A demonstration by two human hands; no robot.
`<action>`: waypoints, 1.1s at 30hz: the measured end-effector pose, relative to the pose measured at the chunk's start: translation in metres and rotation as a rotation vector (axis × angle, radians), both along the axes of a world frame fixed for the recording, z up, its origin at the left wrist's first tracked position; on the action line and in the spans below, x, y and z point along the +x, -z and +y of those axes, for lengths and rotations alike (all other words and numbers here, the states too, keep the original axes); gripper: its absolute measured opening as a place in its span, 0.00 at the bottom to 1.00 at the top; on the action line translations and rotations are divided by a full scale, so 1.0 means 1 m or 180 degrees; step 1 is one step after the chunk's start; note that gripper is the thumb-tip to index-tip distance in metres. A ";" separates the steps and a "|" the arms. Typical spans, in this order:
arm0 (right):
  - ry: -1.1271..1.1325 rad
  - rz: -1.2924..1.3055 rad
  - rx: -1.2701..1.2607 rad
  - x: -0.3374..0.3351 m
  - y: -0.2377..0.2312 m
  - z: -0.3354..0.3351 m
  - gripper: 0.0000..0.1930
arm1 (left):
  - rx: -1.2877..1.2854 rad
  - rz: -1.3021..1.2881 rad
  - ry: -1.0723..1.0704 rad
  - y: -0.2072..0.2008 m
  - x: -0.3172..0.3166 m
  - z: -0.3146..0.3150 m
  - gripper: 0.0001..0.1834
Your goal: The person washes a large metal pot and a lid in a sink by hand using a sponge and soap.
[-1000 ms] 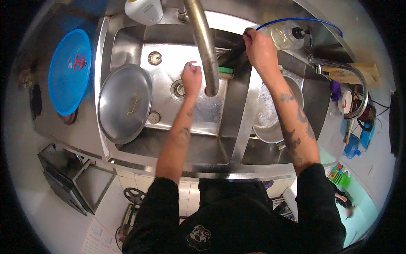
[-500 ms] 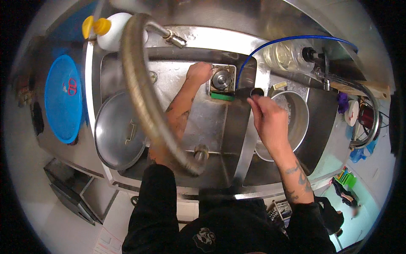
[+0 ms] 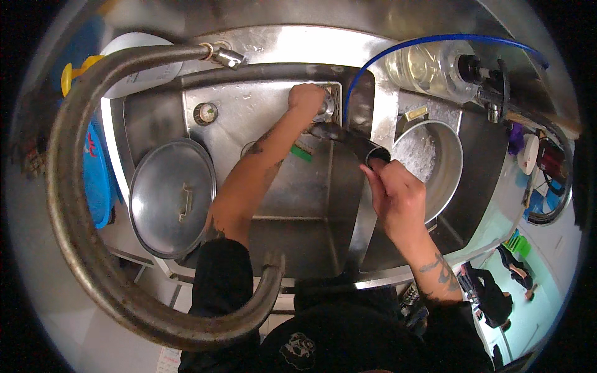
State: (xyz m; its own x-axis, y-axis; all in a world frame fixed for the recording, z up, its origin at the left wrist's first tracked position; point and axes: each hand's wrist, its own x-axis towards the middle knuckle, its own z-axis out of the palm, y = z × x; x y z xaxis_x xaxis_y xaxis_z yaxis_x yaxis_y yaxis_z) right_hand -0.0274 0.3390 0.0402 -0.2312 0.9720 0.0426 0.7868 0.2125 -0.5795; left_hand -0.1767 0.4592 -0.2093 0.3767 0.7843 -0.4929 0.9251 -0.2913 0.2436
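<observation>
My left hand (image 3: 306, 98) is closed in a fist at the far right of the left sink basin (image 3: 292, 186). It is against a square metal drain fitting (image 3: 336, 102) with a round metal piece (image 3: 324, 112) in it; what the fingers grip is hidden. My right hand (image 3: 401, 194) pinches the wide open end of a dark tube-like thing (image 3: 354, 144), whose narrow end reaches toward the fitting near my left hand. A green scrubbing pad (image 3: 301, 154) lies on the basin floor below my left wrist, partly covered by my forearm.
A curved metal faucet pipe (image 3: 74, 230) arcs over my left arm. The round metal lid (image 3: 173, 205) leans at the basin's left. A metal pot (image 3: 457, 163) sits in the right basin. Behind are a clear bottle (image 3: 429, 71) and blue hose (image 3: 429, 38). People stand at lower right.
The view has shifted, and the faucet pipe now appears farther left and lower. The green pad, level beside the fitting before, now lies tilted farther left and nearer. Both hands remain closed.
</observation>
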 end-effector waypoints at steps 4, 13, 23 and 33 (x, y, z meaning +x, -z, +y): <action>0.0017 0.0036 -0.0058 0.000 -0.001 -0.003 0.09 | -0.0435 0.0086 -0.0107 0.002 0.004 0.001 0.11; 0.0074 -0.0026 -0.0259 0.004 -0.003 -0.029 0.08 | -0.0002 -0.2236 -0.1764 0.006 -0.047 -0.024 0.14; -0.0019 -0.0452 0.0253 -0.003 0.008 0.070 0.07 | -0.0390 -0.2145 -0.3692 -0.058 -0.122 -0.208 0.13; 0.0274 0.0289 -0.0733 -0.008 0.003 0.007 0.13 | -0.0252 -0.1905 -0.2467 -0.059 -0.069 -0.275 0.22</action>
